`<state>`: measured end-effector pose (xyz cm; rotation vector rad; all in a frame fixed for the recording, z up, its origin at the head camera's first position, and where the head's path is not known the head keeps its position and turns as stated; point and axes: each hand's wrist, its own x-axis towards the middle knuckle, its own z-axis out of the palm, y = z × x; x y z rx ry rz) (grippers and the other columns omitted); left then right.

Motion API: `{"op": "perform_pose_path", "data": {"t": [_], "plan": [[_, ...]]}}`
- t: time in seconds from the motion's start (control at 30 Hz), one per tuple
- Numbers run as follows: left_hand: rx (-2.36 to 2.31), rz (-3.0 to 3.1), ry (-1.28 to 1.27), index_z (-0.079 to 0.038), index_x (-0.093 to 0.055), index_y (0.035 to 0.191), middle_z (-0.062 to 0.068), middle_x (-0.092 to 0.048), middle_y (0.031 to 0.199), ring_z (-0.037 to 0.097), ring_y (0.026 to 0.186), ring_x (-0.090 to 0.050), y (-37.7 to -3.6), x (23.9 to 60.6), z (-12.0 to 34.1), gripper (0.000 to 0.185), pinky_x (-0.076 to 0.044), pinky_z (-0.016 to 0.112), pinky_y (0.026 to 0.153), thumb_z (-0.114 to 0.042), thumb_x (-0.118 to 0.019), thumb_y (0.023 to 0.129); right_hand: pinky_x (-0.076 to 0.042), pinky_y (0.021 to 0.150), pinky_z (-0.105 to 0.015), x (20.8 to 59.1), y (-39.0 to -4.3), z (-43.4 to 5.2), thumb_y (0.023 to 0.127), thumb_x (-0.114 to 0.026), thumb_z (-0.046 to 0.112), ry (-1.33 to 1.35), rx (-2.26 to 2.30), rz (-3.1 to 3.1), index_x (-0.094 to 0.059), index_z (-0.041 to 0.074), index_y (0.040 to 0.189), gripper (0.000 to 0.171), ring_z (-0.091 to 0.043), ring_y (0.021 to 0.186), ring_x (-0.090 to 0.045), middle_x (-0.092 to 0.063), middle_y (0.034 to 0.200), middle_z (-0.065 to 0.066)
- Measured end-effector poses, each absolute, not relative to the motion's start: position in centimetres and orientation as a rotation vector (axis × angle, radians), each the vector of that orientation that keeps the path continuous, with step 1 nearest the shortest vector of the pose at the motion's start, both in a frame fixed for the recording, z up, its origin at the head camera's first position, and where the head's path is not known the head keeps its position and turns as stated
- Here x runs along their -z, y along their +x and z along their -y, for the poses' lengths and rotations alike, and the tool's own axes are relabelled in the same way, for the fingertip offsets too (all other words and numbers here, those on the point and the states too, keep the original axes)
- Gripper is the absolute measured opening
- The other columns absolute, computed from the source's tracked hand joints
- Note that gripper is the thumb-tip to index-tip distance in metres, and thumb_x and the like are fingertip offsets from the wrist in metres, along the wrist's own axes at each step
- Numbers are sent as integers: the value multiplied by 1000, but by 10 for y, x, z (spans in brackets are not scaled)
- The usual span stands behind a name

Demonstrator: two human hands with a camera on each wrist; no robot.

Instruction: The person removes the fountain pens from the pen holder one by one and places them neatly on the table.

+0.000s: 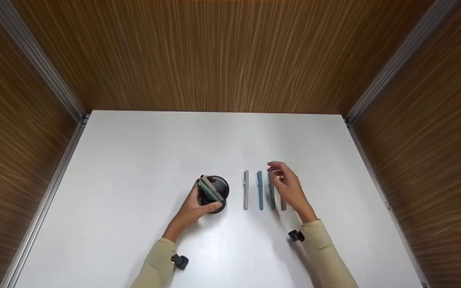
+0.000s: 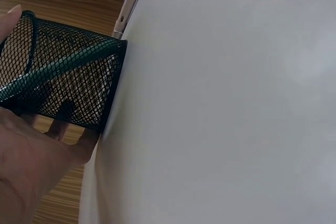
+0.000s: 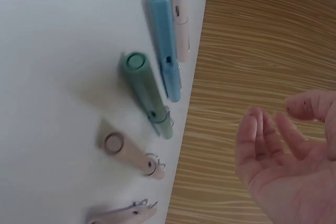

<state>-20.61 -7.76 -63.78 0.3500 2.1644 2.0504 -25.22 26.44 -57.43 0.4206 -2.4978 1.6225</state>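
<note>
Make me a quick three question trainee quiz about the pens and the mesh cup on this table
1. True or false: the left hand holds the black mesh cup.
2. Which hand hovers over the row of pens holding nothing?
3. Multiple choice: the cup stands on a) the white table, b) a tray, c) a wooden shelf.

Key: 1 true; 2 the right hand, fingers relaxed; 3 a.

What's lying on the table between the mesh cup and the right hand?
In the head view, a beige pen and a blue pen lie between the mesh cup and the right hand.
</note>
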Motion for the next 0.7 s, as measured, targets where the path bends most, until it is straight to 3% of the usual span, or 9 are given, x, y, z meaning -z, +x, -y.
{"op": "perform_pose_path", "data": {"t": [0.17,0.3,0.4,0.6,0.7], "plan": [[-2053,-2158,350,-2,-19,173,21,-41,167,35,156,-35,-207,637,79,110,-27,52,126,-27,-89,92,-54,82,-25,566,-256,-246,106,-64,-7,537,-1632,2430,-67,-1,138,32,-37,106,-69,-72,119,-12],[-2057,-2163,363,-2,-21,173,21,-41,166,35,156,-35,-210,635,81,109,-27,52,126,-28,-89,92,-52,83,-25,545,-250,-227,107,-62,-8,591,-1623,2427,-66,-5,137,30,-37,105,-69,-72,118,-18],[-2040,-2181,352,-4,-21,173,21,-41,167,36,157,-33,-209,634,83,108,-25,54,126,-29,-89,93,-53,83,-25,529,-243,-212,107,-60,-10,647,-1669,2413,-66,-8,135,29,-45,105,-69,-71,116,-25],[-2041,-2187,315,-4,-22,173,21,-40,168,35,158,-31,-211,635,84,109,-24,53,127,-31,-89,92,-60,90,-46,520,-240,-197,110,-57,-8,820,-1785,2436,-63,-10,136,27,-51,104,-66,-69,116,-30],[-2050,-2186,301,-3,-22,173,21,-40,167,33,157,-32,-211,635,83,110,-24,51,127,-30,-90,91,-59,92,-43,518,-239,-190,110,-58,-6,875,-1809,2466,-62,-11,137,28,-48,107,-67,-68,119,-29]]}}
